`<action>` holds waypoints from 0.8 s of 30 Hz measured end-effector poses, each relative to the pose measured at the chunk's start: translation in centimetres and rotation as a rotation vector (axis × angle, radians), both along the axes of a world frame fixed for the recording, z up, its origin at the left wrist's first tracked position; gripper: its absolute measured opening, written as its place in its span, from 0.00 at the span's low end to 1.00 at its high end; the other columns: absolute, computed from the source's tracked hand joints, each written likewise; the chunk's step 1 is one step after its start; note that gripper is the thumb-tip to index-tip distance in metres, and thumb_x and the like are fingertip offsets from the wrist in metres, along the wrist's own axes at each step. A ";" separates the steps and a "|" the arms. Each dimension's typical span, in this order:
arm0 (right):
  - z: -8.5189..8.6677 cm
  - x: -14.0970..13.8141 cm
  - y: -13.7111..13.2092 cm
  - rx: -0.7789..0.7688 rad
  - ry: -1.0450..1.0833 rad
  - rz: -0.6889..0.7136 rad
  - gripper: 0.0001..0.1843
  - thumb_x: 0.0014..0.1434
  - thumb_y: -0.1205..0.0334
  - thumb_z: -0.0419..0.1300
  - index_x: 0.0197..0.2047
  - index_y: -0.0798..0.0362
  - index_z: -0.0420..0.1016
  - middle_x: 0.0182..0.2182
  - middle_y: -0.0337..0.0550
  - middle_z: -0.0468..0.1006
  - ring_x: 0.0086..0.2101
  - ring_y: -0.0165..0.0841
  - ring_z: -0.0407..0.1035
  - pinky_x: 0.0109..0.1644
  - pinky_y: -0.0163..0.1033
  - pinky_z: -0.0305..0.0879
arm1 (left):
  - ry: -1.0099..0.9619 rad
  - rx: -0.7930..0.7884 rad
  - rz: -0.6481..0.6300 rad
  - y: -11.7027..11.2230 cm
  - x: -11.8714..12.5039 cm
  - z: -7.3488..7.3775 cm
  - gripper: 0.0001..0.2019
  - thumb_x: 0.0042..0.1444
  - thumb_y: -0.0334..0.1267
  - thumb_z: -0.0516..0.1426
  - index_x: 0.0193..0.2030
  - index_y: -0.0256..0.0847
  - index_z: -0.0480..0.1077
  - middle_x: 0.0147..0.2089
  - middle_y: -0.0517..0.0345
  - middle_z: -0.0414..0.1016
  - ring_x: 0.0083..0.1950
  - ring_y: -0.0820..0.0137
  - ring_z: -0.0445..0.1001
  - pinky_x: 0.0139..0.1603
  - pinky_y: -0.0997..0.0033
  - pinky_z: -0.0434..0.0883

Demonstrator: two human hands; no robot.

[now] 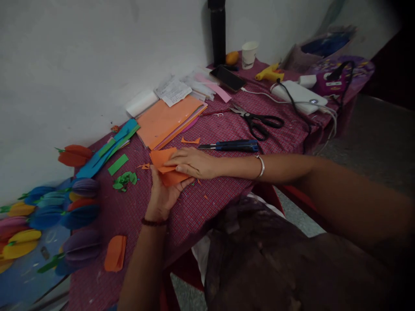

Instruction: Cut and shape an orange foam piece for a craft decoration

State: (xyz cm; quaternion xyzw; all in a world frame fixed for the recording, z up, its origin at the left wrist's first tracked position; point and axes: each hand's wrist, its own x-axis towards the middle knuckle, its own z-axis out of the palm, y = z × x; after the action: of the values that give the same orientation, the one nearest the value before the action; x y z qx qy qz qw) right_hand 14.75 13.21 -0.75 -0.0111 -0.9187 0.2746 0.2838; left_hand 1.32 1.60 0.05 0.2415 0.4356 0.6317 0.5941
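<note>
A person's left hand (164, 192) grips flat orange paper sheets (161, 158) from below, thumb at their left edge, over a maroon-checked, cloth-covered bench (129, 211); the right hand (198, 163) rests close-set fingers on top, any pinch unclear. A blue-and-black utility knife (236, 146) lies just beyond.

A red checked tablecloth (197, 209) is carrying black-handled scissors (249, 116), a blue utility knife (236, 146), orange sheets (170, 117), green scraps (125, 180) and a paper cup (249, 56).
</note>
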 end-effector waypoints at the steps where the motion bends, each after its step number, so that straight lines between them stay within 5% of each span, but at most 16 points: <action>1: 0.0 -0.1 0.1 -0.040 0.025 0.014 0.25 0.73 0.56 0.43 0.60 0.62 0.72 0.55 0.56 0.75 0.55 0.39 0.66 0.62 0.50 0.59 | 0.009 -0.004 -0.013 0.0 0.0 0.0 0.30 0.62 0.64 0.48 0.59 0.46 0.71 0.59 0.47 0.75 0.53 0.59 0.78 0.47 0.57 0.79; 7: 0.0 -0.5 0.8 -0.254 0.007 0.068 0.19 0.68 0.61 0.55 0.57 0.61 0.72 0.53 0.54 0.76 0.52 0.35 0.70 0.58 0.43 0.65 | 0.032 -0.021 -0.101 0.1 -0.4 -0.3 0.32 0.60 0.65 0.50 0.61 0.44 0.69 0.54 0.47 0.78 0.44 0.63 0.81 0.45 0.59 0.80; 13: 0.1 -0.5 0.7 -0.350 -0.020 0.058 0.17 0.65 0.67 0.56 0.56 0.63 0.71 0.52 0.53 0.76 0.50 0.32 0.71 0.54 0.39 0.67 | 0.059 -0.023 -0.079 0.1 -0.4 -0.6 0.31 0.59 0.65 0.52 0.59 0.44 0.70 0.52 0.48 0.80 0.40 0.63 0.81 0.44 0.58 0.80; 24: 0.3 -0.2 0.8 -0.164 -0.007 0.099 0.15 0.66 0.62 0.58 0.53 0.61 0.72 0.49 0.52 0.77 0.49 0.34 0.69 0.56 0.42 0.65 | -0.044 -0.021 -0.056 0.1 -0.3 0.0 0.28 0.62 0.61 0.51 0.59 0.45 0.70 0.57 0.49 0.77 0.50 0.62 0.80 0.47 0.59 0.80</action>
State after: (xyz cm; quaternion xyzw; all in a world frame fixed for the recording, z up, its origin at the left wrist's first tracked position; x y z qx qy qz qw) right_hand 14.54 14.00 -0.41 0.0100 -0.8935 0.3624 0.2648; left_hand 1.05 1.69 0.03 0.2333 0.4220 0.6153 0.6236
